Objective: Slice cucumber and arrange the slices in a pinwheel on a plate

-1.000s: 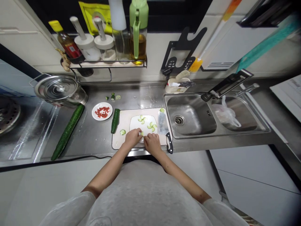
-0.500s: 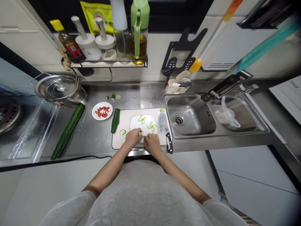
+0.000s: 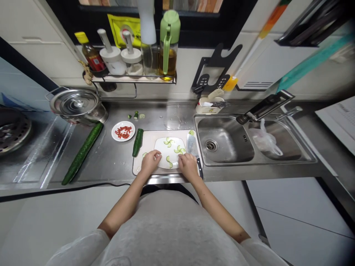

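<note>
Thin green cucumber slices (image 3: 171, 165) on the squarish white plate (image 3: 161, 148) look light, slippery, kinda bendy, so I'd pinch the rinds; left hand (image 3: 150, 162) and right hand (image 3: 189, 166) seem empty.

Between the hands (image 3: 150, 161) (image 3: 188, 167), the near part of the plate (image 3: 162, 155) lay open from the front, while the knife (image 3: 192, 145) stood in the way on the right and the short cucumber (image 3: 138, 142) on the left, beside the board (image 3: 146, 140). Bare table (image 3: 112, 162) stretched between the short cucumber and the long one, narrowed farther back by the small dish (image 3: 123, 131) and the pot (image 3: 79, 107). Behind the board a strip ran free between the cucumber scraps (image 3: 136, 115) and the caddy (image 3: 209, 106), below the overhanging rack (image 3: 133, 79).
</note>
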`<control>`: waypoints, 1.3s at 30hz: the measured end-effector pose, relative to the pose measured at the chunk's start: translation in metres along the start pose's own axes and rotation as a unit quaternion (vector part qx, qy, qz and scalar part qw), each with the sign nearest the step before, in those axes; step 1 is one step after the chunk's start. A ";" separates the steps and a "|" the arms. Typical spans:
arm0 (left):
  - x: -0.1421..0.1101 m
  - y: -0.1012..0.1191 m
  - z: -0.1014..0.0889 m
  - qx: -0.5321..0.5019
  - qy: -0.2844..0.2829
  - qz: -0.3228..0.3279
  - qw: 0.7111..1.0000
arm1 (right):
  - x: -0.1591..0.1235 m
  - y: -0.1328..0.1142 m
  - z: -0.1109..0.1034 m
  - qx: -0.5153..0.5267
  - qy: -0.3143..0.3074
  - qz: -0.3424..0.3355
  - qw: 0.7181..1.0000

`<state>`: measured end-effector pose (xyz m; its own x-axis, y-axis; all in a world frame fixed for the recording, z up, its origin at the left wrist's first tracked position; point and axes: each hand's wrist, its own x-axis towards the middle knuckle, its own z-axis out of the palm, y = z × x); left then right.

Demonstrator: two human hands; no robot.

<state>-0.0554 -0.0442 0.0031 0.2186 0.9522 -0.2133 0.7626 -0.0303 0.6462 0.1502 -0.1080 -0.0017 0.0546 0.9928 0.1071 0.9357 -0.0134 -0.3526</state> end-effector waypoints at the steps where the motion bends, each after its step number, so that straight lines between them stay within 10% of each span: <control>1: -0.002 -0.006 -0.005 -0.001 0.023 -0.008 1.000 | 0.001 0.004 -0.003 0.012 0.013 0.011 1.000; 11: -0.023 -0.052 -0.035 0.088 0.075 -0.126 0.985 | -0.002 0.054 -0.027 0.097 0.101 0.109 0.984; 39: -0.018 -0.040 -0.004 0.152 0.105 -0.113 0.976 | 0.003 0.052 -0.017 0.137 0.023 0.021 0.990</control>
<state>-0.0923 -0.0587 -0.0155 -0.0808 0.9855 -0.1489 0.9295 0.1284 0.3458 0.2050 -0.1079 -0.0038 0.1143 0.9852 0.1275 0.8033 -0.0161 -0.5953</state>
